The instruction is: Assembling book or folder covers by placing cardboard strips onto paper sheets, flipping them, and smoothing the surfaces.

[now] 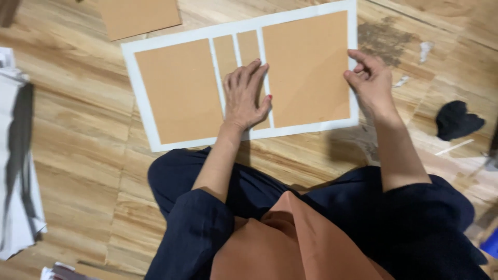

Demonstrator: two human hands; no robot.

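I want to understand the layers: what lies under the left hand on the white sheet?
Under the left hand lie two narrow brown cardboard strips on the large white paper sheet. The hand covers their middle and most of the lower part, so any marks there cannot be seen.

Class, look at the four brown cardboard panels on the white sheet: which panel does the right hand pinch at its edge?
The large panel at the right end of the white sheet. The right hand pinches its right edge; the left hand lies flat over the narrow strips.

Floor [78, 129]: light wood-grain planks, evenly lit, with a dark stain [384, 36] toward the far right. White sheets [15, 171] lie stacked along the left edge. A black cloth scrap [456, 120] lies at the right.
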